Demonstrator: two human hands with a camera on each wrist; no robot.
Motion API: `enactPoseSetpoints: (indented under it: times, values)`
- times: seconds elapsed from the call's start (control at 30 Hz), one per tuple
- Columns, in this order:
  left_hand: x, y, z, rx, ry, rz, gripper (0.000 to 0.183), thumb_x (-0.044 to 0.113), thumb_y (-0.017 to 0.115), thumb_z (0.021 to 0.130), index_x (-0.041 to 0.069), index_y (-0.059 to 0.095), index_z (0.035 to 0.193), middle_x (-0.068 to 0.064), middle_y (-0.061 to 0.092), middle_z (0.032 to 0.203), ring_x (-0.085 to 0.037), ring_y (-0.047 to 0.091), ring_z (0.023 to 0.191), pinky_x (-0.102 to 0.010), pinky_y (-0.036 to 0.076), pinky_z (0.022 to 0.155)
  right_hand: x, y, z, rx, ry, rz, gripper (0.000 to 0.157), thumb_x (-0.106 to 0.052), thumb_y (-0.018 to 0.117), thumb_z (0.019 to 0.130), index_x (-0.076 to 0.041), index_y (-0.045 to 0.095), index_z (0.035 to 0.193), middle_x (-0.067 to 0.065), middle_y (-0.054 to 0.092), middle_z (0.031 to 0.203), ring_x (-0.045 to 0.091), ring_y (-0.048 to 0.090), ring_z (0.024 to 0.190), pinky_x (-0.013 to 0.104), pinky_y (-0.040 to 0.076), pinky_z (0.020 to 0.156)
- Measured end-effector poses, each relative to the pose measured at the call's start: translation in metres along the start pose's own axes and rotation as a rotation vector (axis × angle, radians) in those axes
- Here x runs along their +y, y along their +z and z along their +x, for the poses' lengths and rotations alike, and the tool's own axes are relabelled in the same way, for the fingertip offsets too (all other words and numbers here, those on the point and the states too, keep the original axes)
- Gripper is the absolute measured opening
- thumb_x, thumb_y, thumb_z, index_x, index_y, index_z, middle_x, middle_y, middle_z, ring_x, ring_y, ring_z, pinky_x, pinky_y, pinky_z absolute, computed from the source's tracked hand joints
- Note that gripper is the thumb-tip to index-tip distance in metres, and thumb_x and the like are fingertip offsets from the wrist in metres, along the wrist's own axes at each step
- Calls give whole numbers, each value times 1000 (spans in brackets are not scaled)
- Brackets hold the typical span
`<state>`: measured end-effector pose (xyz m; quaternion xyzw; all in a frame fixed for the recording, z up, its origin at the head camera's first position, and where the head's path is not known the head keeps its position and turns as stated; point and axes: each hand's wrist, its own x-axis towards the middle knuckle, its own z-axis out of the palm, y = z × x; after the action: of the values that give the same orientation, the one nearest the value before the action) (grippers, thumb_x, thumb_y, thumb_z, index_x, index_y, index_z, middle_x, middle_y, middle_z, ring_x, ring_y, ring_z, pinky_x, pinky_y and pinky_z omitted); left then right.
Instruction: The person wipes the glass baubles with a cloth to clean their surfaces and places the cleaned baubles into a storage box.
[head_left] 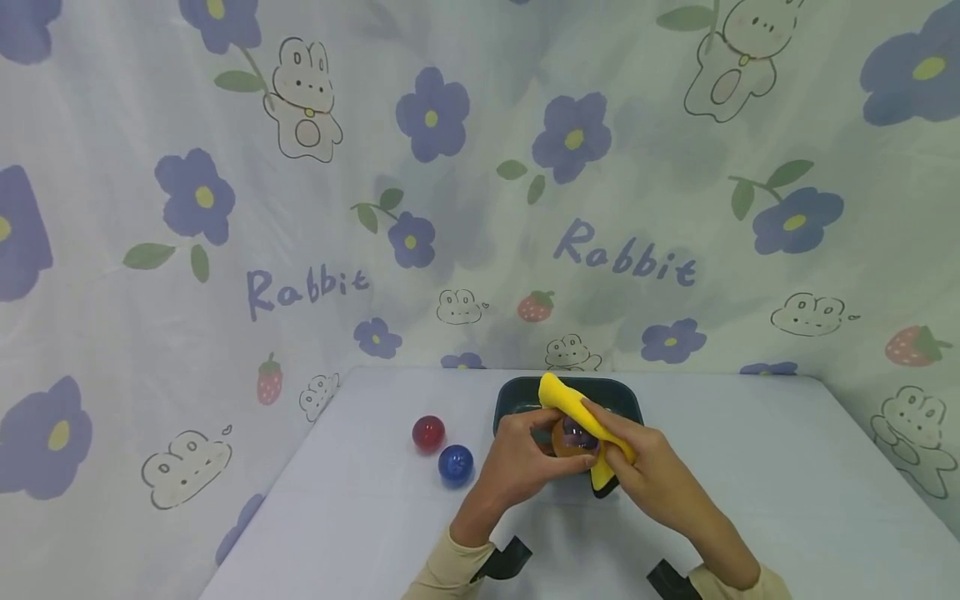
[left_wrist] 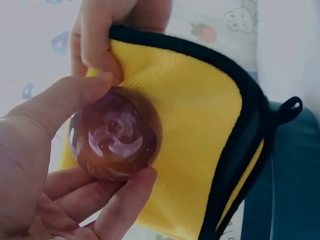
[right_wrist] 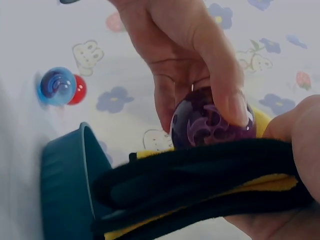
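My left hand grips a clear purple and amber ball between thumb and fingers, a swirl pattern showing inside it. Folded in my right hand is a yellow cloth with a black edge and a small loop at one corner. The cloth lies against the ball's side, and in the right wrist view its dark edge covers the ball's lower part. Both hands are over the near side of a dark green tray.
Left of the tray, a red ball and a blue ball sit close together on the white table. Behind the table hangs a white curtain printed with flowers and rabbits.
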<state>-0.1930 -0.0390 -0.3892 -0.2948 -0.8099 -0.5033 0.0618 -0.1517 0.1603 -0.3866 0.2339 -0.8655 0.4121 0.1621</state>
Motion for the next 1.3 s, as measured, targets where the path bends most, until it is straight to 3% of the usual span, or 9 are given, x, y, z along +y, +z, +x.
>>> enactPoseSetpoints:
  times: [0.17, 0.37, 0.57, 0.87, 0.97, 1.17, 1.3]
  values:
    - [4, -4, -1, -7, -29, -9, 47, 42, 83, 77, 25, 70, 118, 8, 72, 108, -3, 65, 93, -28, 62, 74, 4, -2, 0, -26, 38, 101, 56, 2, 51, 96, -18, 44, 148, 17, 62, 134, 2, 46, 57, 20, 49, 52]
    - [4, -5, -1, -2, -6, -57, 50, 40, 83, 77, 28, 68, 122, 7, 71, 112, -4, 67, 94, -21, 59, 73, 5, -1, 1, -29, 74, 128, 55, 0, 51, 97, -18, 44, 149, 14, 67, 121, 4, 54, 62, 21, 51, 55]
    - [2, -6, 0, 6, -18, -114, 50, 39, 84, 77, 29, 67, 124, 6, 71, 113, -6, 67, 95, -21, 59, 73, 4, -1, 2, -39, 110, 138, 53, -3, 51, 98, -12, 42, 150, 6, 63, 89, 5, 51, 59, 21, 51, 54]
    - [-3, -5, 2, 78, -25, -193, 43, 36, 84, 77, 26, 71, 117, 4, 74, 110, -10, 67, 94, -31, 62, 68, 2, 1, 0, -46, 133, 179, 53, -6, 50, 100, -8, 36, 152, 16, 65, 125, 8, 59, 69, 23, 56, 60]
    - [-5, -5, 2, 105, -14, -203, 42, 36, 84, 77, 26, 72, 116, 3, 74, 106, -10, 67, 93, -31, 61, 67, 1, 2, 0, -43, 144, 178, 54, -8, 51, 100, -8, 36, 152, 16, 65, 122, 8, 58, 67, 23, 55, 58]
    - [-6, -4, 3, 147, -31, -218, 40, 38, 83, 78, 28, 71, 116, 4, 73, 104, -12, 66, 91, -29, 60, 67, -5, 3, -2, -42, 164, 188, 55, -10, 52, 100, -7, 35, 152, 11, 63, 96, 7, 53, 61, 23, 54, 55]
    - [-4, -4, 5, 179, -57, -227, 41, 37, 83, 78, 27, 71, 115, 4, 73, 106, -13, 65, 93, -30, 59, 75, -7, 4, -2, -25, 149, 174, 55, -10, 53, 100, -5, 35, 152, 13, 67, 105, 5, 55, 64, 21, 55, 57]
